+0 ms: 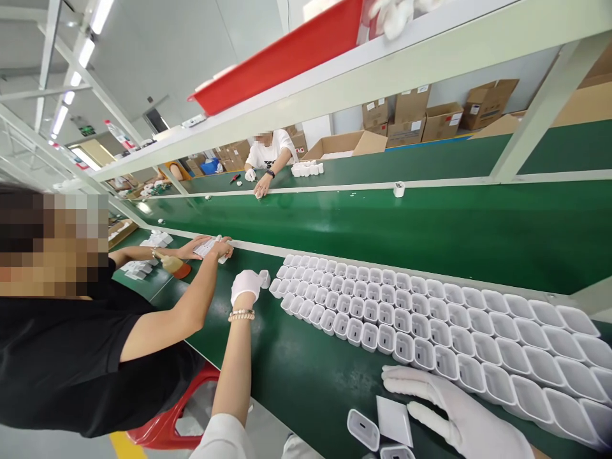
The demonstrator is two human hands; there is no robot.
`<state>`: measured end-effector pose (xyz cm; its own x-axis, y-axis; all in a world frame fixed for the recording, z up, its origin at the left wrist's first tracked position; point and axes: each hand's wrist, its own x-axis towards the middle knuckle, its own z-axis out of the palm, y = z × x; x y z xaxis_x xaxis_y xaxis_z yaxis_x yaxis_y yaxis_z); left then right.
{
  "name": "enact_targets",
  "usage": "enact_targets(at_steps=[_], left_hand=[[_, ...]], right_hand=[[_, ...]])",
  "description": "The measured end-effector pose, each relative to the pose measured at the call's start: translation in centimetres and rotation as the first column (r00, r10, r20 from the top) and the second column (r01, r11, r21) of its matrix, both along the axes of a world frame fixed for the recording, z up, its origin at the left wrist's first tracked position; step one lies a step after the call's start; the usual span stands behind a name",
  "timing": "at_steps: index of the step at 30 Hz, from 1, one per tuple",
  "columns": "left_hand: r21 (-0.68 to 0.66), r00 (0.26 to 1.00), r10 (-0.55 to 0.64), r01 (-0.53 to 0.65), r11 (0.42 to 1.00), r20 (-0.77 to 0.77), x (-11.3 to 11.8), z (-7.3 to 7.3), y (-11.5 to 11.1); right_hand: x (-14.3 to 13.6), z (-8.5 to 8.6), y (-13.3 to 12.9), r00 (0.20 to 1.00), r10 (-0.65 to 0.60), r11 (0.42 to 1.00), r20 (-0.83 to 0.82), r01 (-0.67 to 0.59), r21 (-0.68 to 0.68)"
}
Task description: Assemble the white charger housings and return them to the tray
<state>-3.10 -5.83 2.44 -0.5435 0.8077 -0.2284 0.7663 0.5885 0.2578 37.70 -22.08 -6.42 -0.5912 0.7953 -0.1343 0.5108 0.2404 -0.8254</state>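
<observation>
My left hand [246, 287], in a white glove with a beaded bracelet at the wrist, is closed on a small white cup [264, 278] at the left end of the rows. Several rows of white open cups [404, 319] stand close together on the green table [306, 376]. At the lower right my right hand [449, 401], also gloved, has its fingers apart beside the front row, with nothing held. Just left of it lie a flat white piece [394, 421] and a loose white cup [363, 429].
A co-worker in black [71, 363] sits close on the left, hands on white parts. Beyond the green belt [430, 236] another person [271, 156] works. A shelf with a red tray [287, 57] hangs overhead. One white piece [398, 189] sits at the belt's far edge.
</observation>
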Motion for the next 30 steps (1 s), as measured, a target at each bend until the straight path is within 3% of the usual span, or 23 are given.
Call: enact_targets(at_steps=[5, 9, 17, 23, 27, 30], left_hand=[[0.018, 1.000, 0.013, -0.013, 1.000, -0.020, -1.5, 0.7, -4.1], [0.062, 0.998, -0.030, 0.026, 0.998, 0.062, -1.2, 0.5, -6.5], [0.226, 0.931, -0.108, 0.029, 0.974, 0.347, 1.3, -1.8, -6.5], [0.367, 0.827, -0.094, -0.141, 0.919, 0.554, 1.0, -2.9, -7.0], [0.486, 0.775, -0.065, -0.326, 0.811, 0.629, 1.0, -4.4, -7.0], [0.509, 0.716, -0.078, -0.411, 0.756, 0.693, 2.2, -6.0, -6.4]], right_hand=[[-0.3, 0.3, 0.1, 1.000, 0.008, 1.000, -0.011, -0.008, 0.003], [-0.6, 1.1, 0.1, 1.000, 0.009, 1.000, -0.017, -0.009, -0.020], [-0.9, 1.8, 0.3, 1.000, 0.000, 1.000, -0.030, -0.001, -0.013], [-0.8, 1.7, 0.1, 1.000, 0.002, 1.000, -0.029, -0.003, -0.024], [-0.6, 1.3, 0.1, 0.997, -0.034, 0.999, -0.065, 0.033, -0.020], [-0.3, 1.1, 0.4, 0.999, 0.018, 0.998, -0.044, -0.020, -0.052]])
